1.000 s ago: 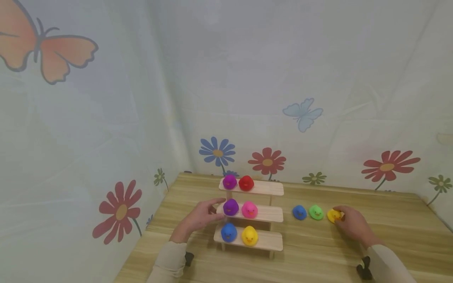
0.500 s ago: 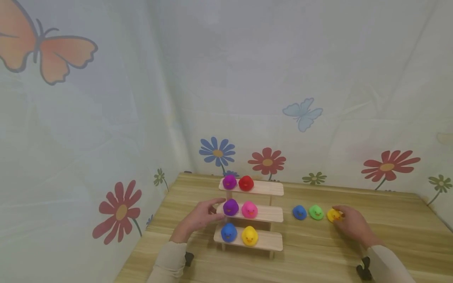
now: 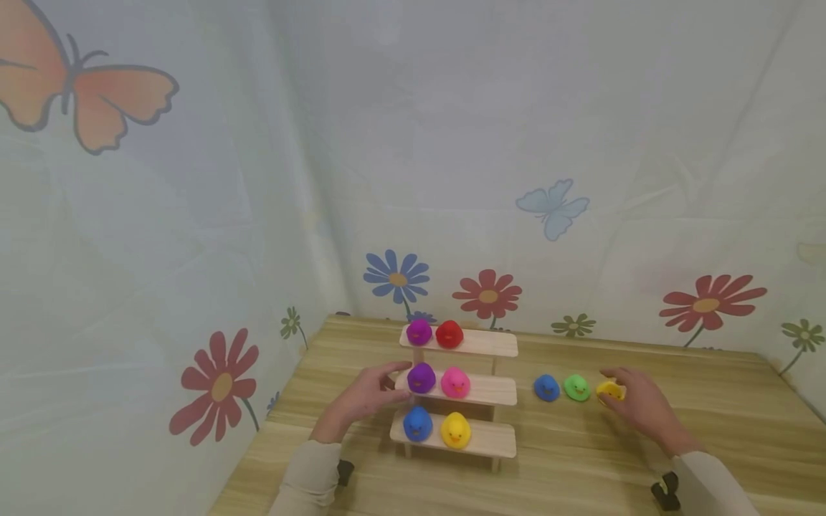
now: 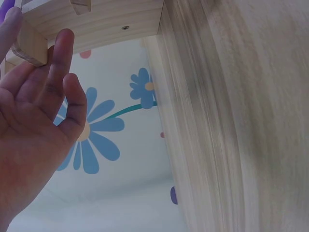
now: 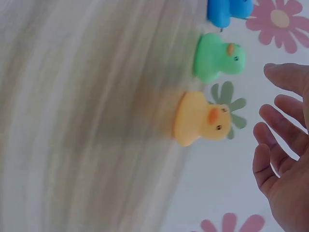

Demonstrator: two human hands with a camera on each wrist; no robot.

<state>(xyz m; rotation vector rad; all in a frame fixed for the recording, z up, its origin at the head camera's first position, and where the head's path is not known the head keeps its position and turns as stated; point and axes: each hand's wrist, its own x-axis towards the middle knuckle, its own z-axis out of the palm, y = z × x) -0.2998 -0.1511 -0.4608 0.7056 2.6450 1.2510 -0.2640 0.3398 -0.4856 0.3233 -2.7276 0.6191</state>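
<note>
My left hand [image 3: 371,390] holds the left end of the middle tier of a three-tier wooden display shelf [image 3: 493,389]. In the left wrist view, my thumb and fingers lie on either side of the wooden tier end [image 4: 31,43]. A yellow rubber duck [image 5: 198,121] stands on the table, apart from my right hand [image 5: 285,140], whose fingers are spread and hold nothing. From the head view, that right hand overlaps the yellow duck [image 3: 609,392]. Beside this duck are a green duck [image 3: 577,388] and a blue duck [image 3: 547,388].
Two ducks sit on each tier: magenta [image 3: 419,332] and red [image 3: 449,335] on top, purple [image 3: 421,378] and pink [image 3: 455,383] in the middle, blue [image 3: 417,424] and yellow [image 3: 455,431] at the bottom. A flowered curtain [image 3: 439,179] hangs behind the wooden table [image 3: 561,466].
The fingers of my right hand have spread and let go of the yellow duck on the table, rising slightly off it. My left hand has stayed on the shelf.
</note>
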